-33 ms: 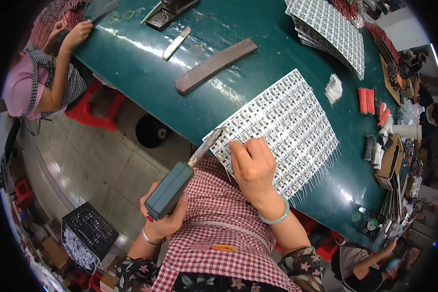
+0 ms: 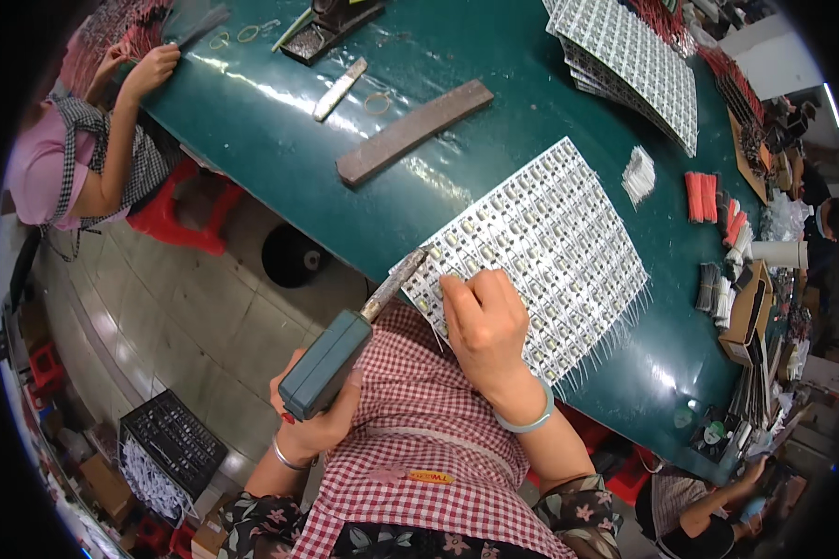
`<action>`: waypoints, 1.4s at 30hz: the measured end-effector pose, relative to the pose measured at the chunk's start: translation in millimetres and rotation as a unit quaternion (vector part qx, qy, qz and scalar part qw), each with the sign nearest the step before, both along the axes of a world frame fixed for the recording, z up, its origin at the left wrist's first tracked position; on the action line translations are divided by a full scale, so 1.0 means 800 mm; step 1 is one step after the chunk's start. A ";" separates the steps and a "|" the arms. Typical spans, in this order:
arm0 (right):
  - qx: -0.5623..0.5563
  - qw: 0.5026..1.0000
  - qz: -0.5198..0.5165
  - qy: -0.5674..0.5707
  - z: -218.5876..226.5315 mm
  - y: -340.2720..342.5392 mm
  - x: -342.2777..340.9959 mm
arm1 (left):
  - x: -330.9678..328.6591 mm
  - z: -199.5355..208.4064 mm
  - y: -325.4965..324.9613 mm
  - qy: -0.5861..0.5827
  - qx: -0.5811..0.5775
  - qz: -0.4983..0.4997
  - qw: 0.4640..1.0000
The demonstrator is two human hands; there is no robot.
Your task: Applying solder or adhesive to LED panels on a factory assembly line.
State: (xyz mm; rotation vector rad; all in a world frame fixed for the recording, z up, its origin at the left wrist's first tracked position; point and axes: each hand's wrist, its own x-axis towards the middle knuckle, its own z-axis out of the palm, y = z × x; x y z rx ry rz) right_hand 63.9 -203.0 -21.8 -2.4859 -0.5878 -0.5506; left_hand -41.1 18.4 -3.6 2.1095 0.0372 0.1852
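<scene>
My left hand (image 2: 319, 410) is wrapped round the dark green body of a soldering gun (image 2: 324, 365). Its metal barrel points up and right, and the tip lies over the left corner of a white circuit board sheet (image 2: 555, 256). Rows of small components and fine white wires cover this sheet, with loose wire ends hanging from its right edge. My right hand (image 2: 483, 321) rests over the sheet's lower left part, close to the tip. Its fingers are curled in a pinch, and whatever lies between them is hidden.
A brown bar (image 2: 415, 132) and a whitish strip (image 2: 340, 89) lie on the green table (image 2: 494, 47). A stack of similar sheets (image 2: 634, 70) stands far right, near white wire bundles (image 2: 639, 175) and red bundles (image 2: 701, 196). A co-worker's hand (image 2: 154, 70) is at far left.
</scene>
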 end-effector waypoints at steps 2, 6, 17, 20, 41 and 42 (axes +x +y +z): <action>0.001 1.000 0.000 0.008 0.003 -0.001 0.000 | 0.013 0.002 0.003 -0.006 0.008 0.003 1.000; 0.019 1.000 0.002 0.019 0.001 -0.004 -0.002 | 0.065 0.005 0.009 -0.043 0.033 0.045 0.998; 0.036 0.999 0.008 0.027 0.006 -0.007 0.000 | 0.344 0.084 0.026 -0.142 -0.110 0.084 0.980; 0.036 0.999 0.005 0.029 0.009 -0.008 0.000 | 0.416 0.098 0.032 -0.188 -0.090 0.095 0.974; 0.048 0.998 0.007 0.050 0.009 -0.011 -0.001 | 0.144 0.039 0.039 -0.069 0.092 -0.041 0.992; 0.046 0.998 0.004 0.045 0.008 -0.010 0.000 | 0.119 0.037 0.041 -0.043 0.080 -0.073 0.993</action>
